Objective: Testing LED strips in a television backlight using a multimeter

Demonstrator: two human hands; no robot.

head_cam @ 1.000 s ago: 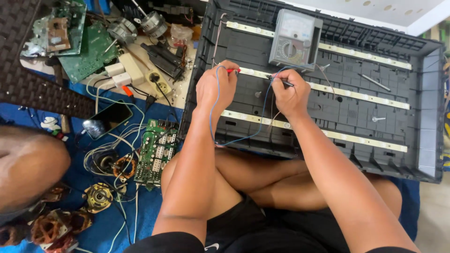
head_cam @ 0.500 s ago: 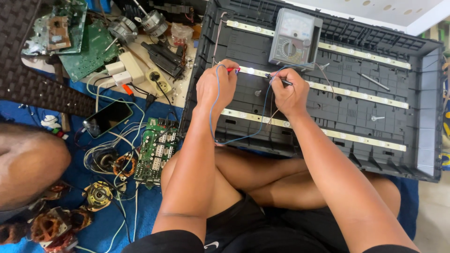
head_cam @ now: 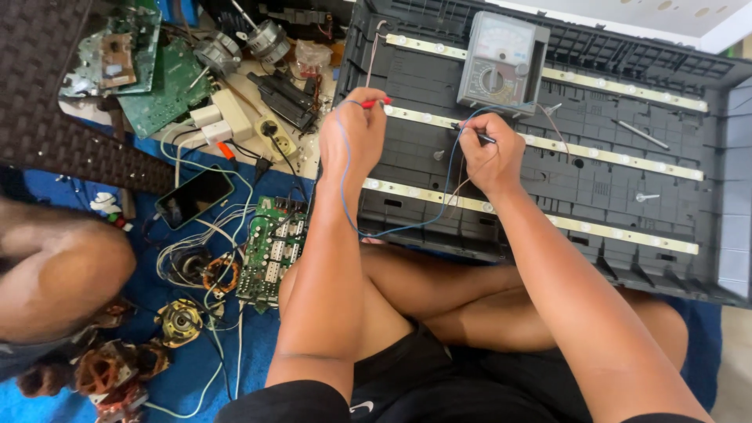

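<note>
Both grips unchanged, red probe [head_cam: 378, 102], black probe [head_cam: 475, 135], same strip [head_cam: 548, 145]

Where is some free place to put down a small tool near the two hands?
Inside the dark plastic panel, bare patches lie between the white light strips, right of the right hand and the grey dial meter. Left of the left hand, boards and wires crowd everything.
</note>
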